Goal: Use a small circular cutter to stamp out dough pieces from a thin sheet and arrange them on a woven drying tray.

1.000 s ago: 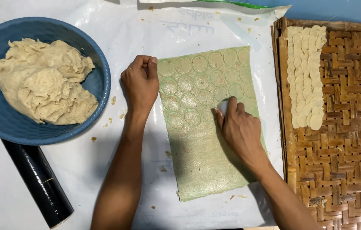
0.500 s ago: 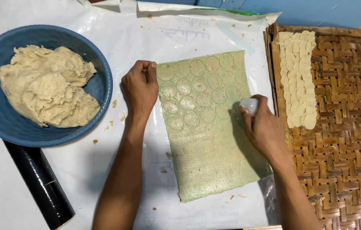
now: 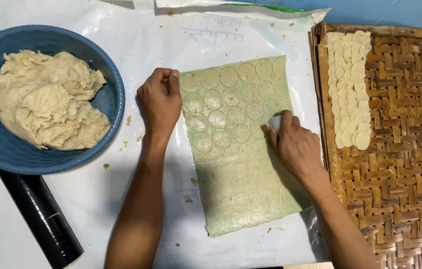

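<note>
Pressing small white cutter (image 3: 274, 121) into green dough sheet (image 3: 238, 149) mid-plastic, your right hand (image 3: 295, 144) fingers closed on it; left hand (image 3: 160, 102) fisted at sheet's left edge; risk: sheet slipping sideways, rings overlapping existing circles, spoiling rounds

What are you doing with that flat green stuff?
A person is pressing circles into a flat green dough sheet. The right hand pushes a small white round cutter into it, while the left hand rests at the sheet's left edge. Cut rounds lie in rows on a woven tray. A blue bowl of pale dough sits at the left.
</note>
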